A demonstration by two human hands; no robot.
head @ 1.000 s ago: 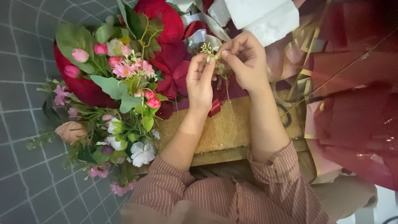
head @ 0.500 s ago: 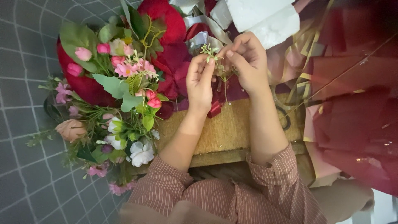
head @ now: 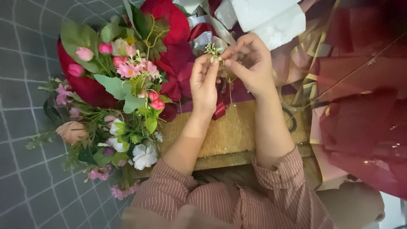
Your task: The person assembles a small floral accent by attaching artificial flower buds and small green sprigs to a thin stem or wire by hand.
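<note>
Overhead, both hands, left (head: pixel 204 85) and right (head: pixel 250 63), stay pinched together on a small green sprig (head: pixel 213 51) beyond the desk's (head: pixel 229 135) far edge; bouquet (head: pixel 114 97) unmoved at left.

Both hands, left (head: pixel 204 82) and right (head: pixel 250 63), raised together, fingertips pinched.

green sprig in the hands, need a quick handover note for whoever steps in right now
Left hand: fingers pinch the small green sprig from below.
Right hand: fingers meet the left's at the same sprig, working its stem.
Things: the bouquet of pink, white and red flowers lies to the left, partly on the grey tiled floor; dark red wrapping sheets to the right; both forearms over a low wooden board.
Done: the bouquet looks largely assembled.
Left: the sprig is not yet in the bouquet, and the wrapping sheets lie loose.
</note>
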